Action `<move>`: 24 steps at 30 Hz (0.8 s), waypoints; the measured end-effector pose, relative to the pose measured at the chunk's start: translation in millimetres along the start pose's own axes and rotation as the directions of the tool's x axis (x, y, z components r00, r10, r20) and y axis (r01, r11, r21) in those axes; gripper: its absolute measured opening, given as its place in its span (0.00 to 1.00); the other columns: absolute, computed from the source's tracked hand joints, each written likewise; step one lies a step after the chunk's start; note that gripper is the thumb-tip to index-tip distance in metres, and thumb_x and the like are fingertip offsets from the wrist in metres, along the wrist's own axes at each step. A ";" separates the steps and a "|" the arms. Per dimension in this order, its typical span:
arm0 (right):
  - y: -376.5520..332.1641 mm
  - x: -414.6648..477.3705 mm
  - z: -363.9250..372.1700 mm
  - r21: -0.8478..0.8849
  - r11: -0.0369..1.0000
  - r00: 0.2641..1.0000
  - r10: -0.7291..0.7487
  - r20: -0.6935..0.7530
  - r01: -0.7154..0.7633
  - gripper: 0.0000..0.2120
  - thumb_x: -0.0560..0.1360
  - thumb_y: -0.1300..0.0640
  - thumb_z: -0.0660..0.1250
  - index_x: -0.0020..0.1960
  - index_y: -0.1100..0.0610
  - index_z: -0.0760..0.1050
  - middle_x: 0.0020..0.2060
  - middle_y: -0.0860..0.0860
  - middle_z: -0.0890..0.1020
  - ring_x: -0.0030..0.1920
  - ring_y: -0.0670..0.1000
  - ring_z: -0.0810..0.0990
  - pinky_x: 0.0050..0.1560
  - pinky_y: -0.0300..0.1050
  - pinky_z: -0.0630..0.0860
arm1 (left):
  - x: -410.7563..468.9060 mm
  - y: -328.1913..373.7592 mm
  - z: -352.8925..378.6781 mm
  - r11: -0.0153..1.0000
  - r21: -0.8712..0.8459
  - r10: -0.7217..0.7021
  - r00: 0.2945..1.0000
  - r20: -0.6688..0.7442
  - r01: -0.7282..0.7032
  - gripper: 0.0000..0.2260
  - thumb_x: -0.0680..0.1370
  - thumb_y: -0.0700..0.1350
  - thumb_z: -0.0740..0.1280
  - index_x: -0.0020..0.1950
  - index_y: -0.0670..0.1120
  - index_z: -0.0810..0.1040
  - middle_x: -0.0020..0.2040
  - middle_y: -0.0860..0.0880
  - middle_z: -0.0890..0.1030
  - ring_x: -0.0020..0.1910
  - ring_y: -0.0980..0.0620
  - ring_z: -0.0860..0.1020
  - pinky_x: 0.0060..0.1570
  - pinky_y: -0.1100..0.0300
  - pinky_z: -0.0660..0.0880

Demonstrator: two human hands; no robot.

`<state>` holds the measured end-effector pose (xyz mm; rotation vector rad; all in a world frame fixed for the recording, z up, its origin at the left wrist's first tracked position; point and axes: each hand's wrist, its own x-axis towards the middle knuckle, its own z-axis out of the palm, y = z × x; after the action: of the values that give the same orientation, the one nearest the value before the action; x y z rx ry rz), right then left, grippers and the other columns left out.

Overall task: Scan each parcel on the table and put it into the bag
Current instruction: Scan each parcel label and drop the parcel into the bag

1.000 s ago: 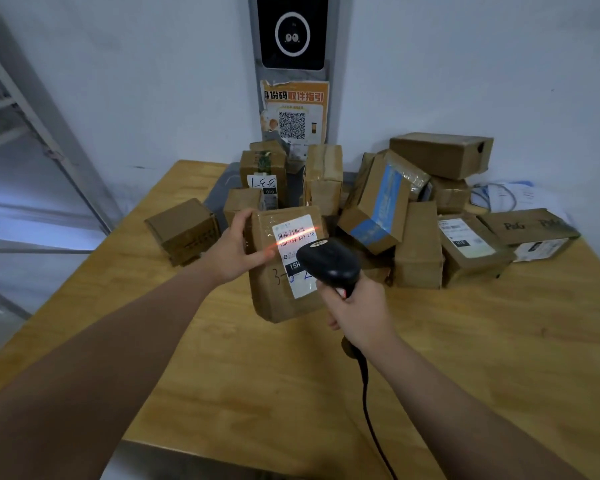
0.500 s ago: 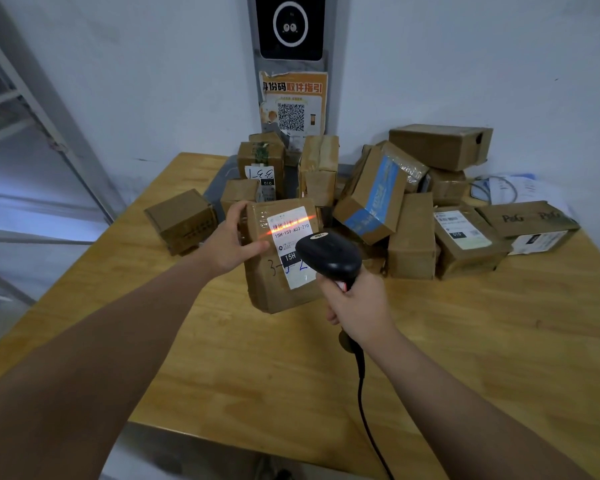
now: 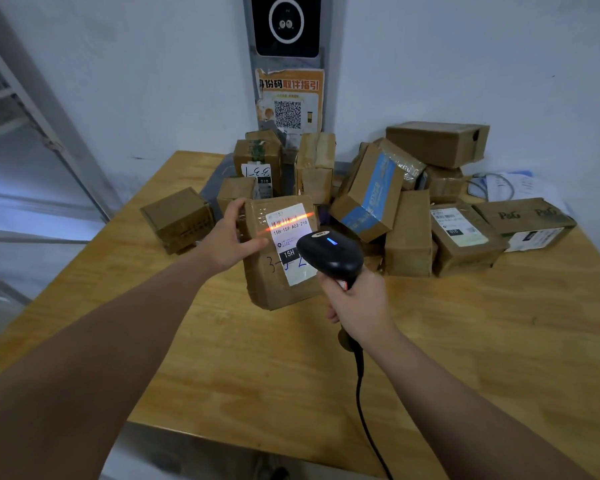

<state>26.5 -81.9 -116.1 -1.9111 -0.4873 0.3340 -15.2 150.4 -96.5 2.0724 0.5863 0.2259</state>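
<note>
Item 1. Metal shelf frame (image 3: 21, 109), far left, beside the worktop (image 3: 465, 341), which was of pale wood.

Item 2. Small brown box (image 3: 179, 220), apart from the main heap, on the worktop's left rear part.

Item 3. Left grip (image 3: 229, 242), closed round the upper left edge of the held parcel (image 3: 264, 282): thumb lay across the front face, fingers went behind.

Item 4. Held parcel, brown cardboard, upright and tilted back, just in front of the heap. Whether its lower edge touched the worktop could not be told. Its white label (image 3: 291, 237) faced the camera, and a red scan line (image 3: 288, 221) crossed the barcode.

Item 5. Scanner (image 3: 329, 252), black, with a small blue light lit on top, aimed at the label from just beside the parcel.

Item 6. Right grip (image 3: 355, 304), wrapped tight round the scanner's handle. A black cable (image 3: 361, 393) ran from the handle down past the near edge.

Item 7. Heap of parcels (image 3: 409, 233) at the rear, against the wall. It included a box marked "3-3-1" (image 3: 257, 161), a leaning blue-taped box (image 3: 368, 199), a long box (image 3: 437, 143) on top, a labelled box (image 3: 461, 237) and a "P&G" box (image 3: 523, 216) at the far right.

Item 8. Wall above the heap: orange QR poster (image 3: 288, 102) under a black device (image 3: 284, 24).

Item 9. Papers (image 3: 513, 181), rear right corner.
</note>
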 end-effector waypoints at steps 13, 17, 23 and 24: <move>9.3 -16.4 18.8 0.009 1.000 0.997 -0.005 0.076 0.004 0.11 0.76 0.50 0.69 0.48 0.58 0.76 0.22 0.46 0.77 0.25 0.46 0.79 0.32 0.45 0.80 | -53.1 -31.7 -0.7 1.000 0.002 0.006 0.993 -0.120 -0.005 0.38 0.75 0.46 0.72 0.77 0.55 0.53 0.73 0.50 0.66 0.71 0.52 0.64 0.68 0.45 0.68; 9.4 -36.1 33.5 0.007 1.000 0.996 0.006 0.085 -0.007 0.13 0.76 0.51 0.69 0.42 0.61 0.76 0.21 0.44 0.76 0.24 0.45 0.79 0.32 0.47 0.80 | -91.1 -49.2 -3.3 1.000 -0.015 -0.024 0.977 -0.211 0.021 0.40 0.75 0.50 0.71 0.78 0.60 0.48 0.75 0.48 0.59 0.70 0.53 0.62 0.69 0.47 0.67; 1.2 -94.8 67.5 0.051 0.999 0.987 -0.006 0.158 -0.002 0.16 0.75 0.53 0.71 0.37 0.66 0.77 0.23 0.54 0.78 0.27 0.51 0.81 0.37 0.56 0.81 | -168.0 -66.9 -25.6 1.000 0.002 0.004 0.953 -0.302 -0.003 0.38 0.76 0.50 0.71 0.77 0.59 0.50 0.73 0.48 0.56 0.61 0.54 0.69 0.63 0.52 0.72; -1.0 -107.7 75.3 0.062 0.998 0.986 -0.016 0.167 0.006 0.17 0.75 0.54 0.71 0.37 0.67 0.77 0.23 0.55 0.78 0.28 0.52 0.81 0.38 0.57 0.81 | -185.1 -72.0 -33.0 0.999 0.031 0.020 0.951 -0.310 -0.011 0.38 0.75 0.50 0.71 0.77 0.59 0.51 0.73 0.50 0.56 0.60 0.53 0.71 0.61 0.53 0.74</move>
<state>-101.8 -72.3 -143.0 -1.8289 -0.5923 0.4994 -211.5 116.4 -126.1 2.0850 0.7657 0.5627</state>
